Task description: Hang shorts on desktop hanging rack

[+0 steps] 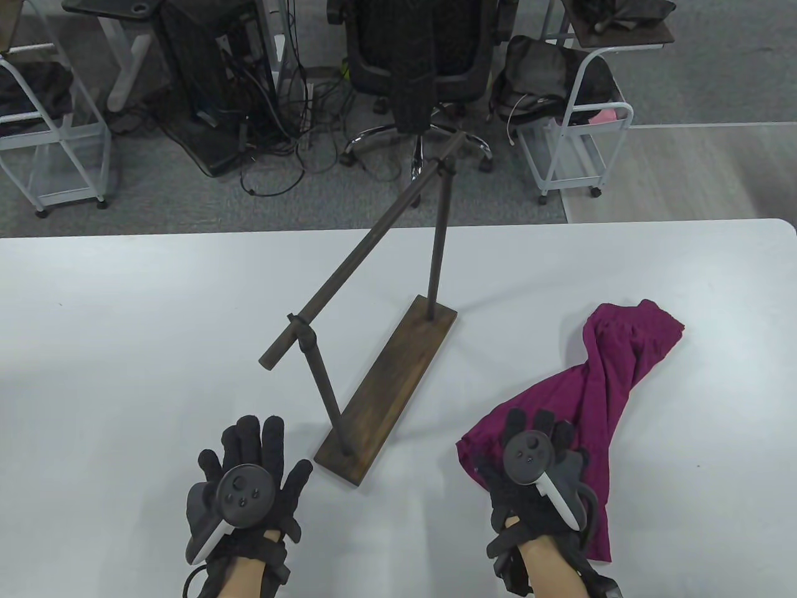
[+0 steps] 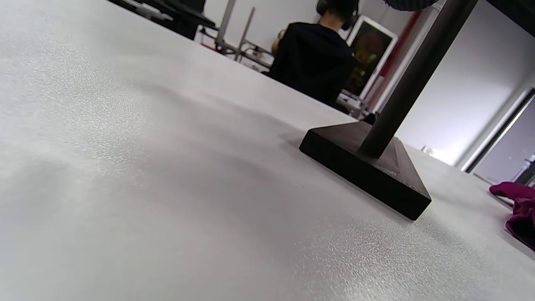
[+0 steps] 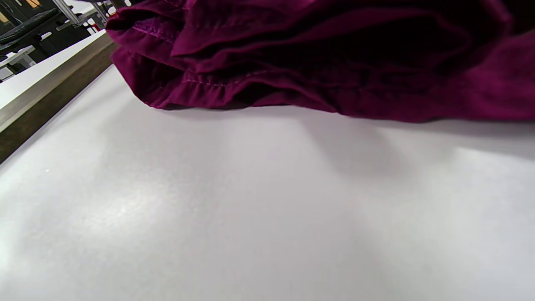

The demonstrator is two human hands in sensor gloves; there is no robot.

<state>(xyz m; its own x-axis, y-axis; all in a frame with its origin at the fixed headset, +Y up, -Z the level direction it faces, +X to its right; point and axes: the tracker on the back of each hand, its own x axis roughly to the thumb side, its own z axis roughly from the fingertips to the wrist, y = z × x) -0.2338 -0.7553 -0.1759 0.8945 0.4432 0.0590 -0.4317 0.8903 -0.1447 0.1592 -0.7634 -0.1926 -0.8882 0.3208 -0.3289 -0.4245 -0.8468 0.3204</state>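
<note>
Grip first: right hand (image 1: 535, 464) sits on top of the near end of the shorts (image 1: 598, 386), palm down, fingers spread over the cloth. Can't tell if the fingers have actually bunched fabric underneath; the right wrist view shows only folded purple cloth lying on the table (image 1: 124, 349), hem slightly lifted. My read: pinning or gathering the near edge ahead of a lift.

Left hand (image 1: 249, 476) is flat and open, fingers splayed, holding nothing, just left of the rack's near end. Likely parked there so it can take the other side of the waistband or steady the rack.

Shorts lie crumpled on the table, right of the rack (image 1: 373, 299) and apart from it, far end twisted away toward the back. Nothing hung yet.

Rack runs diagonally, wooden base (image 1: 389, 392) with two posts and a bare bar (image 1: 367, 246) overhead, near end between the two hands. The angle leaves the bar's long side open to the right hand, so a lift-and-drape from that side looks easiest.
</note>
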